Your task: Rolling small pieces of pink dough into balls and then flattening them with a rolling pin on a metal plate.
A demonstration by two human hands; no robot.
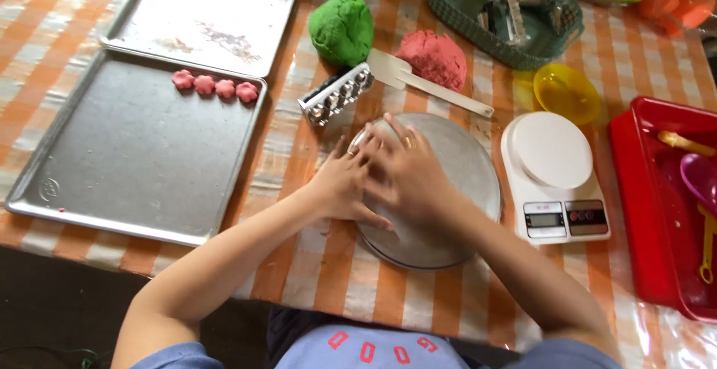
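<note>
On the round metal plate (463, 167) at the table's middle, both hands are pressed together, fingers overlapping. Left hand (342, 186) lies at the plate's left rim, fingers stretched toward the right. Right hand (407, 175) sits on top, palm down, fingers curved over the left fingers; a ring shows on one finger. Whatever is between the palms is hidden, so it cannot be told whether either hand has hold of anything. The cupped, stacked posture suggests pressing or rolling something small against the plate, which gives a hard flat surface directly in front of the body.

Dough supply lies beyond the plate, within reach: a green dough lump (342, 28) and a red dough lump (433, 57), apart from each other, with a pale spatula (426, 84) between them, its blade near the green lump. A metal mould strip (336, 94) lies just beside the plate's upper left edge.

Left of the hands, well apart, a baking tray (112, 167) holds four pink flower-shaped pieces (214, 86) in a row along its far edge, likely set there to keep finished pieces ordered. A second tray (216, 10) sits behind it.

Right of the plate stands a white kitchen scale (556, 175), close by; beyond it a yellow bowl (566, 92), a green basket (508, 10) of metal tools, and a red bin (650, 212).
</note>
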